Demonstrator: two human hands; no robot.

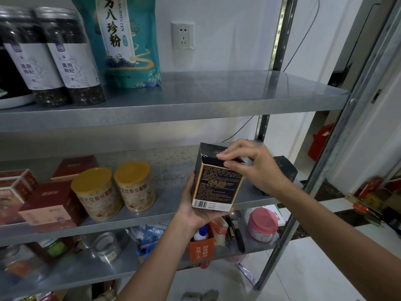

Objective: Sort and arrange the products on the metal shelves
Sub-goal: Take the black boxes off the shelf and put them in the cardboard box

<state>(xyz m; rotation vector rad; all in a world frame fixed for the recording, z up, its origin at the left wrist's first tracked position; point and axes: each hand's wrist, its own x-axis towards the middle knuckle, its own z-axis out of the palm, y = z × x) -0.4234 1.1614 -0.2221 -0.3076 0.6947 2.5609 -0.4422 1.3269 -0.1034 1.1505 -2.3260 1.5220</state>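
Note:
I hold a black box (217, 187) with gold-framed text and a barcode in front of the middle metal shelf (173, 205). My left hand (193, 205) grips it from below and the left side. My right hand (251, 164) pinches the box's open top flap. A second black box (284, 168) stands on the middle shelf behind my right hand, partly hidden. Two yellow-lidded tins (115, 190) and dark red boxes (47, 203) stand on the same shelf to the left.
The top shelf (217, 98) carries two dark jars (54, 59) and a teal pouch (125, 40), with bare metal to the right. The lower shelf holds a pink jar (262, 224), an orange box (200, 248) and glass jars. An upright post (325, 170) stands at right.

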